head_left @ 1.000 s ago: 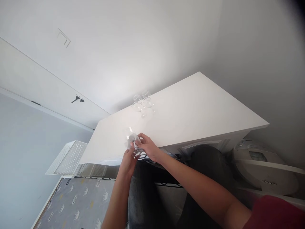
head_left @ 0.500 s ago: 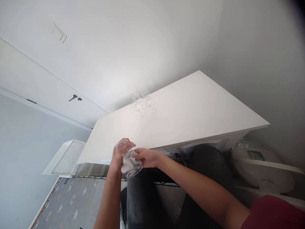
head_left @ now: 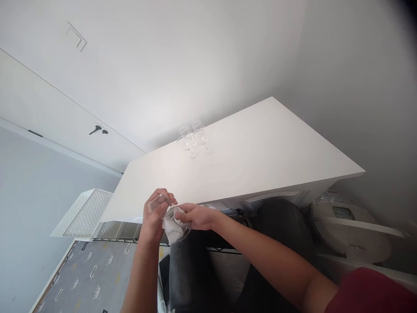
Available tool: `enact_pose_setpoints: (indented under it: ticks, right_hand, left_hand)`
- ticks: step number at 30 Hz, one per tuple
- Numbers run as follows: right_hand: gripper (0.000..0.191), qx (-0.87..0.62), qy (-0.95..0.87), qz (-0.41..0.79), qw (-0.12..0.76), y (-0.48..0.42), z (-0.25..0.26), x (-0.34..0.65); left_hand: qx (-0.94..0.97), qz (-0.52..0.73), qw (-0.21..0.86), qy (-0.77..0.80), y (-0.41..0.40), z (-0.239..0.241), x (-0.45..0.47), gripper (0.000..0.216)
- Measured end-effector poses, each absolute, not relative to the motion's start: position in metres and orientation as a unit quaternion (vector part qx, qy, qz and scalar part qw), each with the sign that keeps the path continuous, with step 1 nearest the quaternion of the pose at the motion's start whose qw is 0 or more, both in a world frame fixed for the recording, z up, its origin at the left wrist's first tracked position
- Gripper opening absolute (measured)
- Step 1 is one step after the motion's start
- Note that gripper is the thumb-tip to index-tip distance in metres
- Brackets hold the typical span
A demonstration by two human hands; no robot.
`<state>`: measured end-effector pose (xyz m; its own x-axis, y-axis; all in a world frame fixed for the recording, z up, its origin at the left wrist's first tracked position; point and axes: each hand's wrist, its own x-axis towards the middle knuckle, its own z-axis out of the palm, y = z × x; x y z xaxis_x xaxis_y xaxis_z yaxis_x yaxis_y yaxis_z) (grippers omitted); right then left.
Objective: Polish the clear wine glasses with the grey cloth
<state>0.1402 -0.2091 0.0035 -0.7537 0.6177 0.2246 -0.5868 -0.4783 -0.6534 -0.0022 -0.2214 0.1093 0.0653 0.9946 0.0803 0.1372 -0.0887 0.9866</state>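
My left hand point(head_left: 155, 214) is closed around the bowl of a clear wine glass point(head_left: 158, 201), which lies tilted in front of the table's near edge. My right hand point(head_left: 197, 216) pinches a white cloth point(head_left: 173, 228) against the glass's lower part, thumb on top. Bunched cloth hides most of the stem, and the rim of the foot shows only faintly beneath it. Several clear stemmed glasses point(head_left: 200, 137) stand upright in a cluster at the far edge of the white table point(head_left: 247, 152), away from both hands.
My dark-trousered legs point(head_left: 187, 274) are below the table edge. On the right sits a pale rounded appliance point(head_left: 353, 230) with a small display. A white perforated rack point(head_left: 86, 213) and a grey patterned sheet point(head_left: 87, 278) are at the left; a door handle point(head_left: 96, 129) is beyond.
Both hands, with the glass and cloth, have shifted slightly left in view. The cloth has been rearranged around the glass's lower part. The camera view has moved a little.
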Motion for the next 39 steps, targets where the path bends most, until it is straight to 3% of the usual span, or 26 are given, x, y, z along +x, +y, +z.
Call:
enact_pose_setpoints:
  ticks: [5,8,11,14,16,19,21,23,26,30,33,37,39]
  right_hand:
    - [0.048,-0.187,-0.465,0.678,0.538,-0.209,0.012,0.139]
    - [0.056,-0.186,-0.311,0.727,0.583,-0.212,0.017,0.136]
    - [0.053,-0.150,-0.188,0.788,0.567,-0.215,0.019,0.133]
    - [0.046,-0.046,-0.157,0.865,0.475,-0.218,0.020,0.133]
    - [0.053,0.010,-0.158,0.900,0.406,-0.219,0.022,0.135]
    - [0.048,0.025,-0.160,0.913,0.376,-0.219,0.024,0.138]
    - [0.040,0.005,-0.159,0.892,0.423,-0.221,0.026,0.137]
    - [0.039,-0.032,-0.149,0.835,0.528,-0.227,0.028,0.134]
    - [0.038,-0.083,-0.166,0.713,0.676,-0.242,0.033,0.131]
    - [0.033,-0.134,-0.245,0.609,0.742,-0.249,0.034,0.134]
    - [0.029,-0.132,-0.183,0.722,0.654,-0.238,0.029,0.135]
    - [0.022,-0.066,-0.109,0.929,0.347,-0.221,0.018,0.130]
    - [0.023,-0.073,-0.104,0.940,0.318,-0.220,0.018,0.128]
  left_hand:
    - [0.516,0.561,0.233,0.604,-0.230,0.111,0.014,0.043]
    - [0.520,0.640,0.144,0.546,-0.234,0.119,0.018,0.035]
    - [0.558,0.703,0.070,0.435,-0.233,0.126,0.017,0.035]
    - [0.628,0.682,0.084,0.365,-0.231,0.124,0.014,0.042]
    - [0.670,0.641,0.122,0.355,-0.230,0.120,0.011,0.043]
    - [0.718,0.590,0.146,0.339,-0.231,0.118,0.007,0.042]
    - [0.743,0.567,0.136,0.329,-0.233,0.117,0.009,0.044]
    - [0.747,0.569,0.115,0.324,-0.237,0.113,0.018,0.045]
    - [0.677,0.654,0.086,0.327,-0.243,0.097,0.038,0.047]
    - [0.553,0.721,0.224,0.352,-0.241,0.079,0.042,0.046]
    - [0.636,0.645,0.310,0.289,-0.236,0.082,0.021,0.053]
    - [0.800,0.409,0.369,0.239,-0.232,0.099,-0.004,0.057]
    - [0.812,0.394,0.358,0.240,-0.232,0.104,-0.006,0.057]
